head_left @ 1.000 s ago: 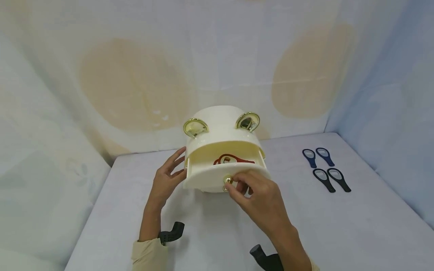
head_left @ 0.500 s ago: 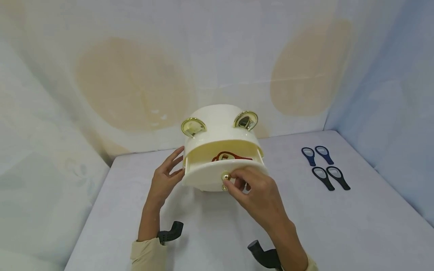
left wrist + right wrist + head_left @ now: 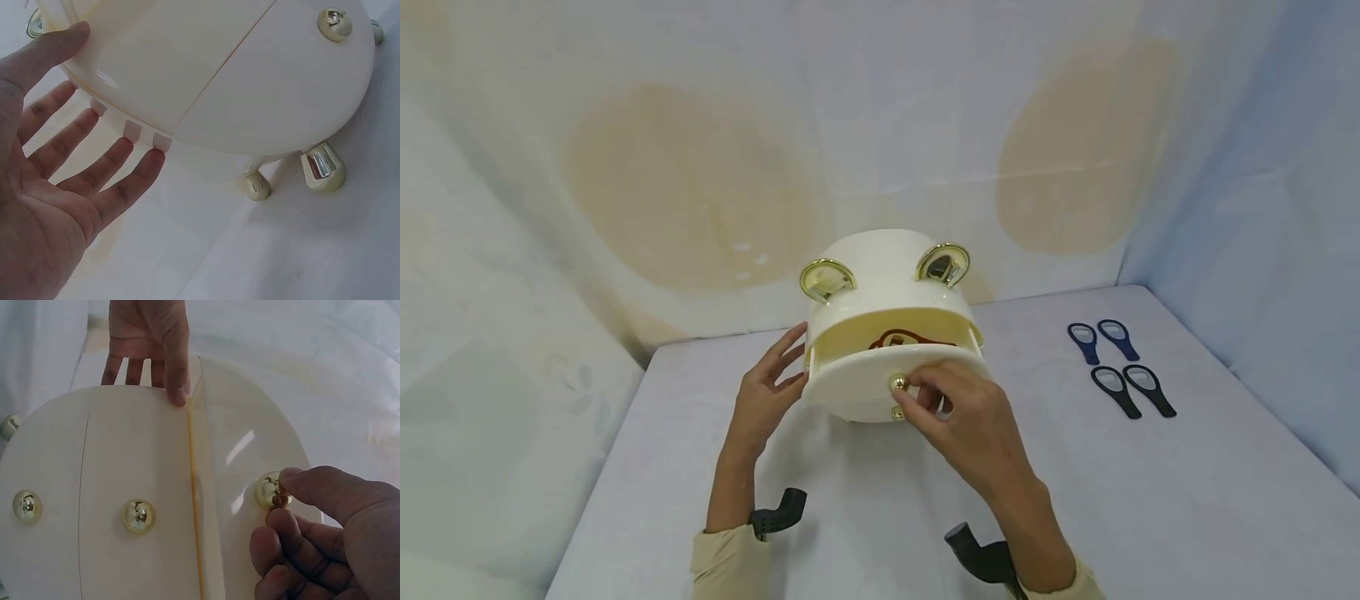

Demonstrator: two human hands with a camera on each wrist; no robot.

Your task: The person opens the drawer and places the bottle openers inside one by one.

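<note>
My right hand point(image 3: 970, 425) pinches the gold knob point(image 3: 898, 383) on the top drawer point(image 3: 880, 387) of the cream drawer box point(image 3: 887, 283), centre of frame on the worktop point(image 3: 1150, 517), w/ thumb & forefinger point(image 3: 312, 484) closed on it since that's the only purchase on the smooth front. Drawer sits partly out; a dark-red item point(image 3: 898, 340) shows inside. Left hand point(image 3: 767, 396) lies flat, fingers straight, against the box's left side, prob. to brace it so it won't slide. Four openers point(image 3: 1118, 367) lie at mid-right, well apart.

One cream drawer box point(image 3: 891, 300), four bottle openers point(image 3: 1120, 367), two of them blue, two black.
</note>
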